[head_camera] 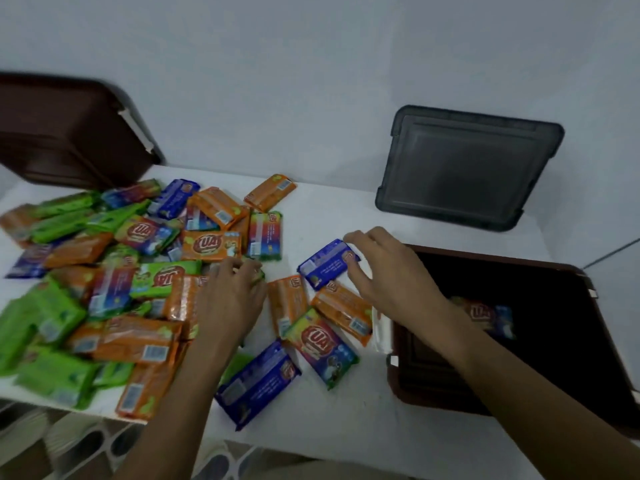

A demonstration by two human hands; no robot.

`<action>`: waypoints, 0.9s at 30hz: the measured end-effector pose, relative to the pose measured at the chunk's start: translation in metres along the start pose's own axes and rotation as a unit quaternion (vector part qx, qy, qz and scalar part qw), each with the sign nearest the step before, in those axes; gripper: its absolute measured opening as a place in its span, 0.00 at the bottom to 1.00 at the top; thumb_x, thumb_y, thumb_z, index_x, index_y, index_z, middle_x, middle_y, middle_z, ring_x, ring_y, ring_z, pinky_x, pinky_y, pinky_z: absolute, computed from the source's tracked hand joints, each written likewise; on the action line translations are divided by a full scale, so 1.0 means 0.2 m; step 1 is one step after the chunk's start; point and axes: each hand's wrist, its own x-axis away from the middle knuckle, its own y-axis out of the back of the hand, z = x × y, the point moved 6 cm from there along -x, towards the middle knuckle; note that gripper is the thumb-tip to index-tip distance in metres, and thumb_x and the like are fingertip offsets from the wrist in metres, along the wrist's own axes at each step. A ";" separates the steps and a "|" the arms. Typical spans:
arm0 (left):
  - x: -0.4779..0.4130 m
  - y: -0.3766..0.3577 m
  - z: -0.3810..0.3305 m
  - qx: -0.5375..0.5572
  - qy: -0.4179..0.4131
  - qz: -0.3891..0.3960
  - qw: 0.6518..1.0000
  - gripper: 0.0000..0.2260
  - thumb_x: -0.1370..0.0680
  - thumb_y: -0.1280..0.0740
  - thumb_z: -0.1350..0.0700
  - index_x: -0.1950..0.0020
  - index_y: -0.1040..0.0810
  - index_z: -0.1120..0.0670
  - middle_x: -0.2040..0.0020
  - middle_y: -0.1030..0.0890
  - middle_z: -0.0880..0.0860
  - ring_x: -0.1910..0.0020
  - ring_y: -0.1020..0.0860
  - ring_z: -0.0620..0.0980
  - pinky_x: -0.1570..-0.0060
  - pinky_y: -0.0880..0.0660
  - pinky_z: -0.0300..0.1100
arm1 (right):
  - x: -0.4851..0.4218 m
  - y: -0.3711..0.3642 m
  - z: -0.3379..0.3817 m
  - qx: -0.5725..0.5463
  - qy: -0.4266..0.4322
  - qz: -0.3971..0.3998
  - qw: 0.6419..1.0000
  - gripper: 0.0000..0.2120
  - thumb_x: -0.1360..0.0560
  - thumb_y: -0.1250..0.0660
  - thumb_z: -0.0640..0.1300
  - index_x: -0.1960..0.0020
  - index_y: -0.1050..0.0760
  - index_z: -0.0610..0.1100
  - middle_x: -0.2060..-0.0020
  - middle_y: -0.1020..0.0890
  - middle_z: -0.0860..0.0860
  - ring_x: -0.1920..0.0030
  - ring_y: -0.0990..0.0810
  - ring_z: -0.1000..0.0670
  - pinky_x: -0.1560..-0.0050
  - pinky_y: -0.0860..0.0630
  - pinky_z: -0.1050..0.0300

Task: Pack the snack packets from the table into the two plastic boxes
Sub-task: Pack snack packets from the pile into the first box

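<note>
Where the right grip (391, 271) was: at the right end of a blue packet (323, 265) on the tabletop (329, 209). Its fingers were on the far edge and its thumb on the near edge, pinching it.
Packet's axis: the long axis ran from near-left to far-right, with the far-right end in the grip.
Way to the box: the open box (405, 382) lay to the right of the blue packet and nearer the person, just beside the right wrist.
Nearer hand: the right grip; the left was well apart from the open box.
Left grip (232, 292): it lay on the edge of the pile (104, 289) with its fingers curled over packets. Whether it grasped one or only rested there could not be told.
Judged move: a short carry rightward and toward the body, over the box's left rim. The packet lay askew to the walls, so a turn seemed likely.
Boxes: two, both brown; the far box (69, 140) stood at the far left, behind the pile.
Lid (467, 168): one, grey, beyond the open box.
Packed: one packet (488, 313) showed inside the open box.
Loose between pile and box: five packets, of which two were blue, two orange and one rainbow.
Pile count: too many and too blurred to count; orange, green, blue and rainbow wrappers.
</note>
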 end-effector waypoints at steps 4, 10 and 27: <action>0.00 0.00 0.19 -0.119 0.042 0.055 0.990 0.21 0.26 0.33 0.39 0.39 0.23 0.50 0.45 0.24 0.59 0.47 0.24 0.62 0.44 0.28 0.56 | -0.17 -0.32 0.08 0.070 -0.021 0.138 0.988 0.22 0.20 0.42 0.48 0.27 0.39 0.52 0.36 0.33 0.42 0.47 0.23 0.38 0.52 0.22 0.47; 0.04 -0.05 0.16 -0.192 -0.005 0.115 0.975 0.29 0.24 0.39 0.35 0.29 0.38 0.48 0.33 0.33 0.56 0.35 0.32 0.58 0.38 0.33 0.54 | -0.26 -0.63 0.03 0.164 -0.084 0.293 0.938 0.28 0.20 0.43 0.52 0.23 0.49 0.58 0.24 0.54 0.36 0.33 0.32 0.30 0.34 0.30 0.42; 0.01 -0.07 0.12 0.011 -0.045 0.132 0.990 0.23 0.25 0.31 0.50 0.32 0.33 0.48 0.36 0.30 0.60 0.37 0.32 0.61 0.41 0.31 0.50 | -0.26 -0.55 0.10 0.096 -0.099 0.194 0.971 0.19 0.24 0.37 0.37 0.36 0.38 0.47 0.43 0.28 0.37 0.59 0.25 0.44 0.69 0.34 0.59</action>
